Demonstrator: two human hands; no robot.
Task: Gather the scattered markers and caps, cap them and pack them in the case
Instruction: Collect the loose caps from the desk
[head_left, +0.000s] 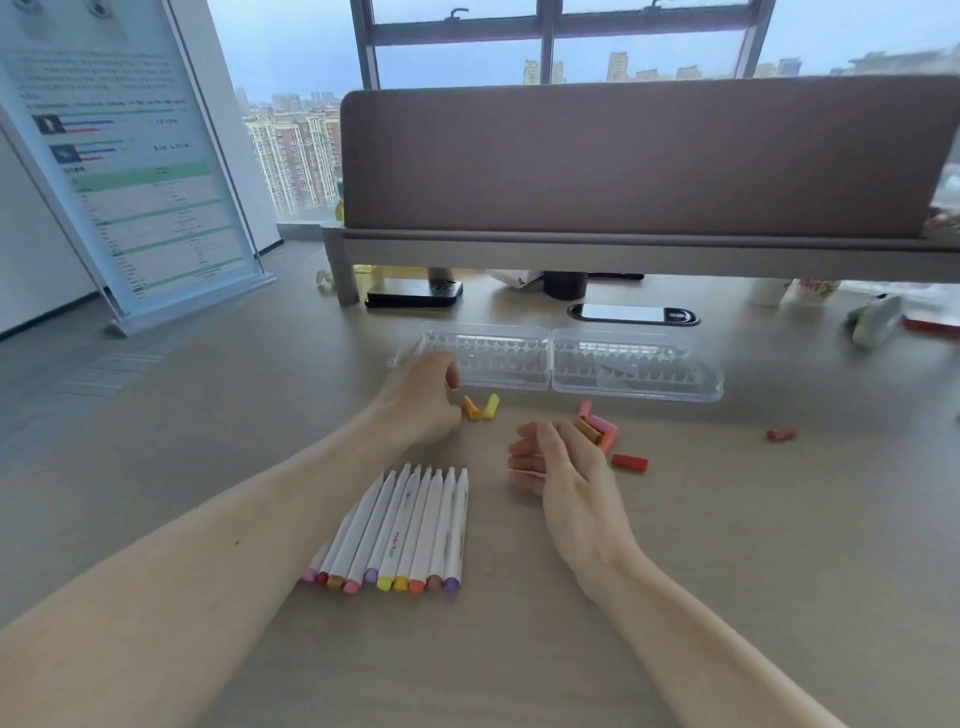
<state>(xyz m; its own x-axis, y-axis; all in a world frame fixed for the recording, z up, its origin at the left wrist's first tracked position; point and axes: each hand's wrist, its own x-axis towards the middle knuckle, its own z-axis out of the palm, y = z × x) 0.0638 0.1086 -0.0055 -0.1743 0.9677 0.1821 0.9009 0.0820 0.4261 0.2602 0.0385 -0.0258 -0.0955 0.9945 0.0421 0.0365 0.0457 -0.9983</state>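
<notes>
Several white markers (405, 525) lie side by side on the table, coloured ends toward me and bare tips pointing away. Beyond them a clear plastic case (636, 370) lies open in two halves. My left hand (421, 397) sits by the case's left end with its fingers curled under; whatever is inside them is hidden. An orange cap (470, 408) and a yellow cap (491, 406) lie right beside its thumb. My right hand (561, 467) rests on its edge, fingers loosely curled, against a cluster of pink and orange caps (600, 430). A red cap (629, 462) and another reddish cap (781, 434) lie further right.
A padded divider on a raised shelf (623, 244) blocks the far side. Under it are a black phone (414, 293) and a dark cup (565, 285). A cable hatch (634, 314) sits behind the case. A standing sign (140, 171) is far left, and cups and clutter are far right.
</notes>
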